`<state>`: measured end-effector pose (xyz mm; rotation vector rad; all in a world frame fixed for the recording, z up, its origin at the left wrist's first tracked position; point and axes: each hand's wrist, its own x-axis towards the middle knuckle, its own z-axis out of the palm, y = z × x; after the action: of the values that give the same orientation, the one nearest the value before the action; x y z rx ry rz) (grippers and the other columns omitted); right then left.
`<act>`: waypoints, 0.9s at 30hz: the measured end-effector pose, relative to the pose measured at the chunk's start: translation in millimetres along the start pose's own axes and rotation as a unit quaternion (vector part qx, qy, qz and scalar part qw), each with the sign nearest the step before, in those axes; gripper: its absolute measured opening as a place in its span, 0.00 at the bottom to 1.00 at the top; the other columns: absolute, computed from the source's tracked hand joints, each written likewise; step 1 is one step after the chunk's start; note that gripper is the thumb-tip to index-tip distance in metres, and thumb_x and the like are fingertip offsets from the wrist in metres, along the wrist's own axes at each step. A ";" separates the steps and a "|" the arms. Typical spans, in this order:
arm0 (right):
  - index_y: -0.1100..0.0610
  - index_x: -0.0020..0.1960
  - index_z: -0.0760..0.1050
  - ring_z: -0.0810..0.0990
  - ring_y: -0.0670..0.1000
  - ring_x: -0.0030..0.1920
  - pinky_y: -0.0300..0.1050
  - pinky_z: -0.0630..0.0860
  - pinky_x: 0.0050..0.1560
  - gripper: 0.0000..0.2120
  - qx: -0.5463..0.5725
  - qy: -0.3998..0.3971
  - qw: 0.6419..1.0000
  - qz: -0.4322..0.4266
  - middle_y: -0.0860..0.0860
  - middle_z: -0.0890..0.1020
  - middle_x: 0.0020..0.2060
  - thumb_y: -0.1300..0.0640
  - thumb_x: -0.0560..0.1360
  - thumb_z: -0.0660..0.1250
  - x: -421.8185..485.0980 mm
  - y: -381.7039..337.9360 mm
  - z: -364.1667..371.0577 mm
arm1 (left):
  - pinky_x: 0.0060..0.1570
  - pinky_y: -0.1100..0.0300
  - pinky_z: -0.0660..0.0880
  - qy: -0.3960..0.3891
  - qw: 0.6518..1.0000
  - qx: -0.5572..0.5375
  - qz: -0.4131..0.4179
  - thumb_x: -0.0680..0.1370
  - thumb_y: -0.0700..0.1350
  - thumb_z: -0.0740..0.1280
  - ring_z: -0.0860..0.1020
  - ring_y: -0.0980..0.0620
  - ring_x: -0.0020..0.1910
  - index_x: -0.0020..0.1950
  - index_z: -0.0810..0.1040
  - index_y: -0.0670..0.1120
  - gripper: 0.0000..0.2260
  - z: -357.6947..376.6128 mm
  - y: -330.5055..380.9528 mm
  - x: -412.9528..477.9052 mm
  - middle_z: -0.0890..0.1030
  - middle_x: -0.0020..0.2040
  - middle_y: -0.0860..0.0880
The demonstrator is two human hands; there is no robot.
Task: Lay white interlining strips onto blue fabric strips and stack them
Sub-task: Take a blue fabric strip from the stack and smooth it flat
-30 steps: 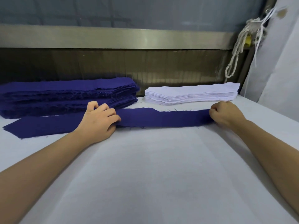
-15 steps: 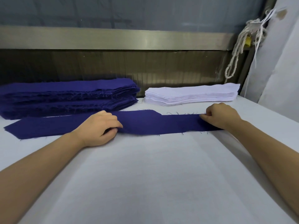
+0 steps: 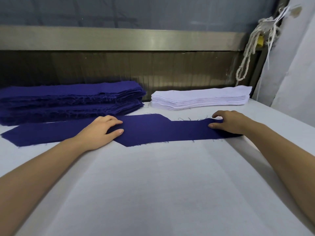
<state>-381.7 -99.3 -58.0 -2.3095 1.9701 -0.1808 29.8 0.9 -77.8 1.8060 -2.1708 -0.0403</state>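
A long blue fabric strip (image 3: pixel 153 130) lies flat across the white table (image 3: pixel 153 184). My left hand (image 3: pixel 100 132) rests on its middle left part with the fingers stretched out flat. My right hand (image 3: pixel 228 121) presses on the strip's right end with extended fingers. Behind the strip on the left lies a thick stack of blue strips (image 3: pixel 68 101). A stack of white interlining strips (image 3: pixel 201 97) sits at the back right.
A dark wall panel with a metal rail (image 3: pixel 136 40) runs behind the table. A knotted white rope (image 3: pixel 248 48) hangs at the back right beside pale cloth (image 3: pixel 293 65). The table's right edge slopes away near my right forearm.
The blue strip has slid toward me and now lies flat. Both hands have uncurled from gripping it and now press on it with straight fingers.
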 end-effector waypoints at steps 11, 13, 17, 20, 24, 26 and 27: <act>0.51 0.68 0.67 0.73 0.57 0.60 0.48 0.69 0.55 0.29 0.010 0.005 1.000 0.010 0.55 0.75 0.62 0.37 0.73 0.65 1.8 5.2 0.0 | 0.67 0.57 0.60 -0.060 0.998 -0.022 -0.011 0.72 0.67 0.51 0.61 0.55 0.68 0.73 0.63 0.57 0.31 -4.9 -8.2 -1.3 0.64 0.69 0.59; 0.51 0.68 0.67 0.73 0.57 0.60 0.48 0.69 0.55 0.29 0.006 0.005 1.000 0.009 0.55 0.75 0.62 0.37 0.73 0.65 1.8 5.3 -0.3 | 0.65 0.58 0.61 -0.028 0.999 -0.036 -0.005 0.75 0.63 0.52 0.63 0.53 0.67 0.71 0.66 0.56 0.26 -6.1 -11.6 -2.9 0.68 0.68 0.57; 0.51 0.68 0.67 0.73 0.57 0.61 0.49 0.69 0.56 0.28 -0.002 0.005 1.000 0.005 0.56 0.75 0.62 0.37 0.73 0.63 0.6 5.1 0.1 | 0.61 0.52 0.67 0.075 0.996 0.026 -0.035 0.80 0.51 0.59 0.71 0.47 0.62 0.66 0.73 0.49 0.16 -16.9 -29.1 -5.8 0.75 0.63 0.49; 0.50 0.67 0.68 0.73 0.58 0.60 0.49 0.69 0.53 0.27 -0.013 0.025 1.000 -0.002 0.56 0.76 0.61 0.35 0.74 0.59 -0.8 3.1 2.5 | 0.63 0.45 0.66 0.037 0.989 0.074 -0.119 0.79 0.55 0.59 0.67 0.44 0.66 0.66 0.72 0.52 0.17 -18.1 -42.0 -7.7 0.71 0.67 0.49; 0.50 0.66 0.68 0.75 0.58 0.56 0.48 0.68 0.47 0.26 -0.028 0.059 0.998 -0.019 0.55 0.78 0.55 0.35 0.75 0.56 -2.9 -4.9 6.8 | 0.65 0.44 0.58 -0.008 0.979 0.059 -0.195 0.78 0.62 0.54 0.59 0.44 0.69 0.69 0.66 0.59 0.20 -12.6 -47.4 -4.8 0.64 0.70 0.52; 0.48 0.66 0.68 0.75 0.57 0.53 0.47 0.69 0.47 0.24 -0.024 0.070 0.996 -0.045 0.53 0.78 0.49 0.36 0.76 0.58 -4.9 -10.3 9.0 | 0.65 0.44 0.55 -0.023 0.976 0.058 -0.207 0.78 0.64 0.53 0.57 0.46 0.70 0.68 0.64 0.62 0.20 -12.3 -50.7 -4.6 0.63 0.70 0.53; 0.48 0.66 0.68 0.75 0.56 0.51 0.46 0.69 0.47 0.23 -0.015 0.072 0.995 -0.067 0.51 0.77 0.45 0.37 0.76 0.58 -5.5 -12.9 9.5 | 0.66 0.43 0.54 -0.032 0.975 0.059 -0.213 0.77 0.65 0.52 0.57 0.46 0.70 0.68 0.63 0.64 0.20 -12.6 -52.9 -4.9 0.62 0.70 0.54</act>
<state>-368.5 -91.9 -65.6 -2.5154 1.8928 -0.3397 84.3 -2.8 -78.6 2.3391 -1.8175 -0.0674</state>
